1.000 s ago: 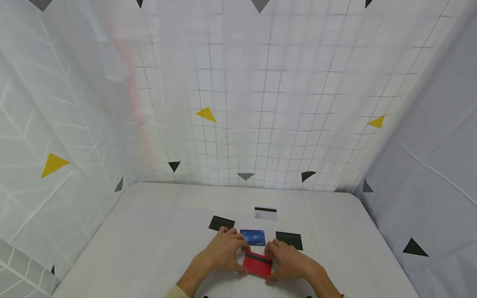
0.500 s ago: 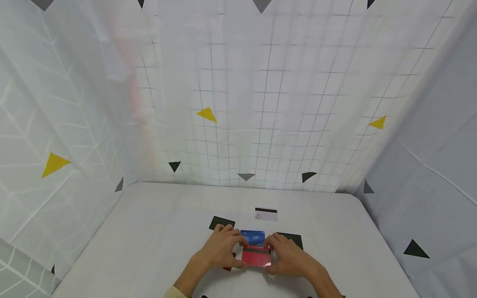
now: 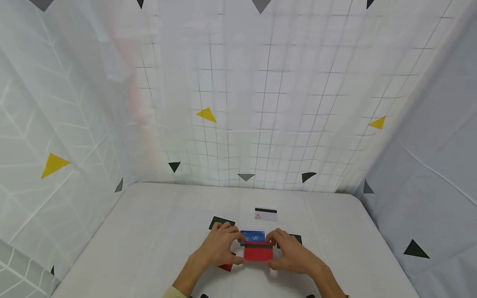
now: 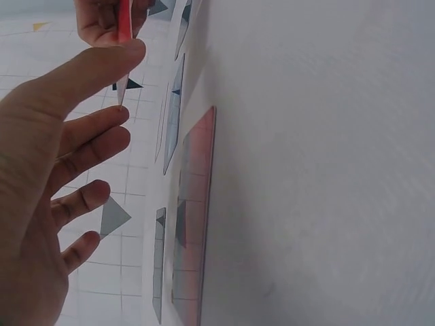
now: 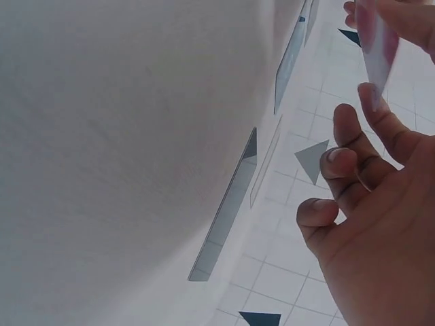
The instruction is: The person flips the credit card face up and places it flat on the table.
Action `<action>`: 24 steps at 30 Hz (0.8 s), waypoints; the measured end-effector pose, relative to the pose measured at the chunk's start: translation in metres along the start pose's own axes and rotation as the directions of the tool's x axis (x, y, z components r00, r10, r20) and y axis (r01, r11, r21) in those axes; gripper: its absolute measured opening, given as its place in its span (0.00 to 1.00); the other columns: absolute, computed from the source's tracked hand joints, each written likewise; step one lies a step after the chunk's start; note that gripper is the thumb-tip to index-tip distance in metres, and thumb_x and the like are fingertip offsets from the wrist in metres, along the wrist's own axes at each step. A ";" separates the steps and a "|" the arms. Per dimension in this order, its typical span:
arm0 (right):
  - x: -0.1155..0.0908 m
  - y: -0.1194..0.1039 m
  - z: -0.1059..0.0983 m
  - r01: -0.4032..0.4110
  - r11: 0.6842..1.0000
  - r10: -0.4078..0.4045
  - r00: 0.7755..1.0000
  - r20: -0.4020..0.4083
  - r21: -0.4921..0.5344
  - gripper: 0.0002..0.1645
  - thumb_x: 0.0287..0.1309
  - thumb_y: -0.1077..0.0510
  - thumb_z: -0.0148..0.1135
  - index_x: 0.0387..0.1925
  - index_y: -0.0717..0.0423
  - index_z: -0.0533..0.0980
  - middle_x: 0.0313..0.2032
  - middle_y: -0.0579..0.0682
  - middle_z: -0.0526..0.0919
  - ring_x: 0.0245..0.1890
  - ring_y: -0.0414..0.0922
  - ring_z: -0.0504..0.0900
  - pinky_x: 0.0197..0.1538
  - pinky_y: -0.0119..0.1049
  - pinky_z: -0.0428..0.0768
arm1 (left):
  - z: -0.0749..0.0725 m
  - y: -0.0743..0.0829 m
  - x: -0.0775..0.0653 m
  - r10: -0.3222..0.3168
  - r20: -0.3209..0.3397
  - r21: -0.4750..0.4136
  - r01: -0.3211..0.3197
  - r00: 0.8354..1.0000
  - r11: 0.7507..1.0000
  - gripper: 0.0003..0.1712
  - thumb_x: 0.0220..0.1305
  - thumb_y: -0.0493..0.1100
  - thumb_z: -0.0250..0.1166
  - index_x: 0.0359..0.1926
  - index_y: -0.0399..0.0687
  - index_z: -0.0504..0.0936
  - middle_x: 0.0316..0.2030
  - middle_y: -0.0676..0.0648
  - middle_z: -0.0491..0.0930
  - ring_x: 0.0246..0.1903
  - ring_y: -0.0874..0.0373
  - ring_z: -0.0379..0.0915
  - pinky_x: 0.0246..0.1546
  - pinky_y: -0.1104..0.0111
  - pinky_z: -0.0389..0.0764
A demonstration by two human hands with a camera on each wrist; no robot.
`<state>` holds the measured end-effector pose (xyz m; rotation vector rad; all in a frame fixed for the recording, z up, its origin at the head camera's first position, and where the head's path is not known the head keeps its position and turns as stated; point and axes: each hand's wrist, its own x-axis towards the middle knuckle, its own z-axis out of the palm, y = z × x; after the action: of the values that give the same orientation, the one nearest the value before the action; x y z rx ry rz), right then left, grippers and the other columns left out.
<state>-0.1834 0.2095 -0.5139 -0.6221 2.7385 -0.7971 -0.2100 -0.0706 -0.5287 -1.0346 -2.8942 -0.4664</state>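
Note:
A red card [image 3: 258, 253] with a dark stripe along its far edge is held up off the table between both hands. My left hand [image 3: 219, 248] pinches its left side between thumb and fingers. On the opposite side, my right hand [image 3: 293, 254] pinches it the same way. In the right wrist view the card [image 5: 376, 47] appears nearly edge-on, with the other right fingers loosely bent. A second red card [image 3: 226, 267] lies on the table under the left hand, partly hidden. Just beyond the held card lies a blue card [image 3: 253, 235] marked VIP.
Behind the left hand lies a dark card [image 3: 220, 221], partly covered. Another dark card [image 3: 297, 238] is half hidden by the right hand. Farther back is a white card [image 3: 266, 215] with a black stripe. White sheeting [image 3: 238, 82] encloses the white table [image 3: 167, 231].
Both hands have lifted the upper red card and moved it slightly away from the person. The second red card beneath has come into view at the left hand.

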 end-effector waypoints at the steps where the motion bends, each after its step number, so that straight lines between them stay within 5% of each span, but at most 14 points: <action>1: 0.000 -0.001 0.000 0.003 1.000 -0.003 1.000 -0.005 0.002 0.34 0.45 0.40 0.76 0.54 0.39 0.72 0.45 0.35 0.73 0.47 0.42 0.74 0.46 0.40 0.78 | 0.000 0.000 0.000 -0.003 0.000 0.002 0.003 1.000 1.000 0.28 0.47 0.75 0.72 0.48 0.75 0.84 0.40 0.65 0.79 0.43 0.66 0.64 0.56 0.51 0.65; 10: 0.000 -0.003 -0.001 0.022 1.000 -0.022 0.998 -0.061 0.006 0.34 0.47 0.38 0.75 0.55 0.40 0.73 0.47 0.34 0.73 0.50 0.42 0.73 0.50 0.46 0.77 | 0.002 0.003 0.002 -0.007 0.015 0.022 0.007 1.000 1.000 0.28 0.47 0.74 0.72 0.48 0.75 0.85 0.40 0.67 0.78 0.45 0.66 0.65 0.56 0.50 0.66; 24: 0.002 -0.014 0.002 0.111 0.993 -0.105 0.982 -0.158 0.029 0.31 0.49 0.38 0.74 0.54 0.37 0.74 0.45 0.37 0.74 0.46 0.45 0.74 0.44 0.39 0.75 | 0.012 0.008 0.006 0.062 -0.013 0.018 -0.062 0.998 0.998 0.27 0.47 0.73 0.73 0.47 0.72 0.86 0.40 0.66 0.81 0.42 0.66 0.64 0.52 0.54 0.66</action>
<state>-0.1802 0.1971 -0.5083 -0.7355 2.8424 -0.9579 -0.2087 -0.0580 -0.5373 -1.1109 -2.8396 -0.4420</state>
